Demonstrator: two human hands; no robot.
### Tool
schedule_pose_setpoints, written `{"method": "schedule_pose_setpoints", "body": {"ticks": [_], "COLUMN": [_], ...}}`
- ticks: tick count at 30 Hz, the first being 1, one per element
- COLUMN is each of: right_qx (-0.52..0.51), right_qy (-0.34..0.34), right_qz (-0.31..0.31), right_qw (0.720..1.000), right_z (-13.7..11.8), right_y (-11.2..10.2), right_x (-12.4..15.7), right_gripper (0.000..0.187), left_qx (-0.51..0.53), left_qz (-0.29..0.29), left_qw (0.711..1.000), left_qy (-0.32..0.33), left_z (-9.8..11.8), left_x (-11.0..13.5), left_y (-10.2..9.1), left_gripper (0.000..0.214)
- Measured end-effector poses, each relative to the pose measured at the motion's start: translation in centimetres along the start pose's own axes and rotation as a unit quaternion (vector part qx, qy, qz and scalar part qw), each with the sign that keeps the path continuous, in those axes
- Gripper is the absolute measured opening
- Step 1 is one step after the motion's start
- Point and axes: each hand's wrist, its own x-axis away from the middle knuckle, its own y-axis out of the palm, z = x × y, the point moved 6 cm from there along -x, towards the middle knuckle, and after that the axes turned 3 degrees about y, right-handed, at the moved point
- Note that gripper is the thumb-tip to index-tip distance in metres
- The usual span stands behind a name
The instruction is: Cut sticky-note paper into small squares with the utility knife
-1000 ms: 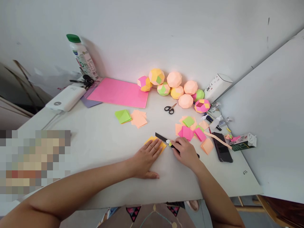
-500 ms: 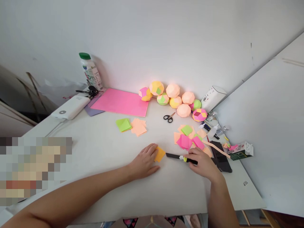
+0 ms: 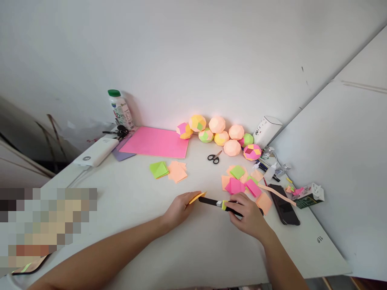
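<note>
My left hand (image 3: 178,208) is closed on an orange paper piece (image 3: 197,197), held tilted up off the white table. In my right hand (image 3: 249,213) is a utility knife (image 3: 222,204) with a black blade and a yellow-green slider. The blade points left, and its tip meets or overlaps the lower edge of the orange paper; I cannot tell if it has gone into it. Beyond my right hand lie loose pink paper pieces (image 3: 235,186), with peach and green ones among them. A green paper stack (image 3: 159,169) and peach papers (image 3: 177,171) lie beyond my left hand.
Faceted paper balls (image 3: 232,148) line the wall, with small scissors (image 3: 214,157) before them. A pink sheet (image 3: 155,142), a bottle (image 3: 121,110) and a white power bank (image 3: 96,152) are at the left. A phone (image 3: 284,204) and a small carton (image 3: 308,195) lie at the right.
The orange paper has been lifted from the table and tilted by my left hand. My right hand has brought the knife leftward, its blade tip now at the paper. The camera view has shifted.
</note>
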Motion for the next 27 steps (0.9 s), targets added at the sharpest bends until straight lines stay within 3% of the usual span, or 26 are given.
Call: {"method": "schedule_pose_setpoints", "body": {"ticks": [3, 8, 11, 14, 17, 20, 23, 27], "right_qx": [0.017, 0.05, 0.06, 0.066, 0.086, 0.106, 0.062, -0.053], "right_qy": [0.016, 0.019, 0.016, 0.021, 0.049, 0.114, 0.21, 0.328], "right_qz": [0.028, 0.048, 0.048, 0.062, 0.093, 0.123, 0.146, 0.182], "right_qw": [0.999, 0.997, 0.997, 0.996, 0.991, 0.98, 0.965, 0.925], "right_z": [0.6, 1.2, 1.3, 1.5, 2.0, 3.3, 5.2, 7.7], "right_y": [-0.6, -0.9, -0.8, -1.0, -1.7, -2.8, -3.5, -3.0], "right_x": [0.0, 0.1, 0.2, 0.4, 0.6, 1.0, 1.6, 2.4], "right_gripper": [0.027, 0.027, 0.028, 0.027, 0.025, 0.022, 0.025, 0.031], "left_qx": [-0.028, -0.182, -0.277, -0.318, -0.323, -0.344, -0.322, -0.258], "left_qz": [0.071, 0.239, 0.252, 0.182, 0.177, 0.224, 0.25, 0.191], "left_qw": [0.997, 0.953, 0.927, 0.922, 0.919, 0.903, 0.911, 0.946], "left_qy": [-0.002, 0.025, -0.028, -0.125, -0.14, -0.124, -0.062, 0.055], "left_z": [-0.2, -2.0, -4.9, -8.4, -9.7, -9.1, -7.4, -4.6], "left_x": [-0.7, -2.1, -2.6, -2.6, -2.1, -1.5, -1.5, -1.9], "left_y": [-2.1, -8.6, -10.9, -10.5, -9.7, -9.6, -9.3, -7.2], "left_gripper": [0.041, 0.049, 0.047, 0.036, 0.029, 0.038, 0.038, 0.034]}}
